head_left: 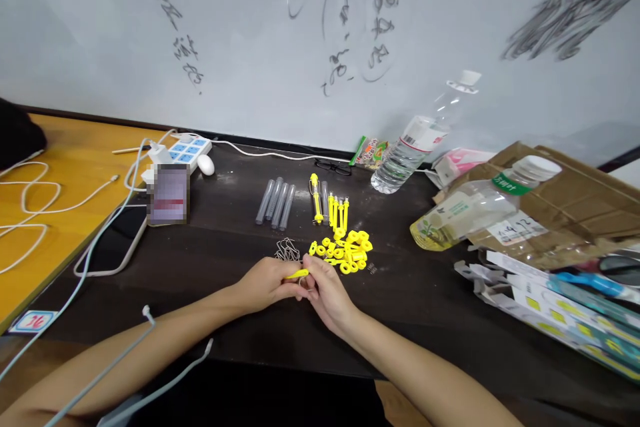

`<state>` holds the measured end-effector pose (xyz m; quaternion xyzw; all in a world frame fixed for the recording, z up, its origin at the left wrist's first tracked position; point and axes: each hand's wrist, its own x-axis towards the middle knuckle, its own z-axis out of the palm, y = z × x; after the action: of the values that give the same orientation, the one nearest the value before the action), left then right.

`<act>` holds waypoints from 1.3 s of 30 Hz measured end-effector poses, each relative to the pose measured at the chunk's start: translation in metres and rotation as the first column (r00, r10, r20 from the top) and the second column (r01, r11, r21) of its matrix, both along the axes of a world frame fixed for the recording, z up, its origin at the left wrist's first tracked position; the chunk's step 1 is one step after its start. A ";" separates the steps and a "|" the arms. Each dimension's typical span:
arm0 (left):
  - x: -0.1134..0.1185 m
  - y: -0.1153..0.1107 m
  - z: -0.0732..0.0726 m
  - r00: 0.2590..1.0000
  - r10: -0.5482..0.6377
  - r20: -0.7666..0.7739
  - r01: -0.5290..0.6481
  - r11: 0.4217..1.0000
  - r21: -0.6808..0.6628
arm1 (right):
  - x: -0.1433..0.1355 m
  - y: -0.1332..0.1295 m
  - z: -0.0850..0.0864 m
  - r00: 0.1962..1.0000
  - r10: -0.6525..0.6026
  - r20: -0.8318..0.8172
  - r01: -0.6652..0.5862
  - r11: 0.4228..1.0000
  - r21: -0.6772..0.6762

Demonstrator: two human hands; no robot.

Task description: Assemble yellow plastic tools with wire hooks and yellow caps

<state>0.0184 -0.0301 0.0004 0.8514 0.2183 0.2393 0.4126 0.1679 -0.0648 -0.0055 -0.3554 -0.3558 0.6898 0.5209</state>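
My left hand (274,283) and my right hand (327,290) meet near the table's front edge, fingers closed. Between them they pinch a small yellow plastic part (297,273); a thin wire shows just under it. Right behind my left fingers lies a tangle of bent metal wire clips (287,250). Beyond my right hand spreads a heap of yellow plastic rings and caps (353,253). Several yellow rods (339,212) stand side by side behind the heap, beside a yellow assembled piece (317,199) with wire on it. Clear plastic tubes (276,203) lie farther left.
On the left are a power strip (190,149), a phone (113,240) and loose white cables (85,260). A water bottle (415,147), a tea bottle (460,213), a cardboard box (565,193) and an open carton (555,307) crowd the right. Tiny springs (372,268) lie near the heap.
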 end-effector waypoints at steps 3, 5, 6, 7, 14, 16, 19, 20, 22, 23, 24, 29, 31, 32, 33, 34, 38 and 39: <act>0.001 0.003 -0.002 1.000 -0.001 0.028 0.002 1.000 -0.029 | 0.000 -0.001 0.000 0.999 -0.035 0.042 0.033 0.998 0.045; 0.001 0.003 -0.003 1.000 0.008 0.030 -0.007 1.000 -0.030 | -0.002 -0.001 0.000 0.999 -0.031 0.043 0.029 0.999 0.038; 0.001 0.003 -0.002 1.000 0.011 0.029 -0.010 1.000 -0.024 | -0.002 0.000 0.000 0.999 -0.025 0.037 0.024 0.999 0.031; 0.001 0.001 -0.001 1.000 0.011 0.026 -0.011 1.000 -0.007 | -0.001 0.002 -0.001 0.999 -0.025 0.027 0.024 0.999 0.024; 0.004 -0.014 0.007 0.995 -0.101 -0.009 0.101 0.995 0.020 | 0.031 0.040 -0.007 0.965 -0.236 0.118 0.220 0.966 0.137; 0.005 -0.010 0.003 0.997 0.026 0.074 -0.022 0.998 -0.052 | 0.035 0.043 -0.009 0.912 -0.266 0.311 0.187 0.947 0.261; 0.004 0.004 -0.006 0.934 0.287 0.215 -0.192 0.907 -0.376 | 0.030 0.034 -0.010 0.767 -0.278 0.579 -0.013 0.894 0.447; 0.004 0.008 -0.008 0.908 0.338 0.246 -0.180 0.847 -0.499 | 0.027 0.030 -0.010 0.710 -0.283 0.645 -0.092 0.871 0.483; 0.004 0.015 -0.011 0.852 0.429 0.301 -0.137 0.737 -0.662 | 0.022 0.025 -0.010 0.572 -0.322 0.754 -0.229 0.820 0.524; 0.004 0.017 -0.011 0.828 0.458 0.324 -0.108 0.697 -0.709 | 0.021 0.024 -0.010 0.486 -0.357 0.798 -0.291 0.795 0.533; 0.005 0.018 -0.010 0.809 0.478 0.341 -0.082 0.667 -0.740 | 0.020 0.023 -0.010 0.396 -0.396 0.829 -0.348 0.771 0.534; 0.007 0.019 -0.006 0.785 0.515 0.345 -0.038 0.596 -0.802 | 0.022 0.026 -0.010 0.123 -0.539 0.833 -0.464 0.711 0.528; 0.007 0.019 -0.005 0.786 0.523 0.329 -0.055 0.590 -0.806 | 0.023 0.025 -0.008 0.109 -0.565 0.818 -0.439 0.710 0.550; 0.007 0.019 -0.005 0.792 0.519 0.321 -0.063 0.592 -0.803 | 0.023 0.024 -0.007 0.124 -0.571 0.811 -0.422 0.710 0.564; 0.007 0.019 -0.005 0.799 0.513 0.315 -0.070 0.599 -0.797 | 0.023 0.024 -0.005 0.153 -0.573 0.805 -0.401 0.709 0.580; 0.007 0.019 -0.005 0.808 0.500 0.311 -0.074 0.610 -0.789 | 0.024 0.023 -0.004 0.193 -0.573 0.796 -0.379 0.705 0.599; 0.007 0.017 -0.007 0.870 0.406 0.280 -0.082 0.679 -0.730 | 0.024 0.019 0.000 0.312 -0.600 0.736 -0.351 0.647 0.677; 0.006 0.016 -0.008 0.885 0.384 0.264 -0.090 0.696 -0.712 | 0.024 0.017 0.000 0.313 -0.619 0.720 -0.370 0.619 0.693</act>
<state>0.0249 -0.0145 -0.0074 0.5372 0.3133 0.3604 0.6953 0.1916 -0.0477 -0.0055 -0.4539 -0.8090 0.0703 0.3668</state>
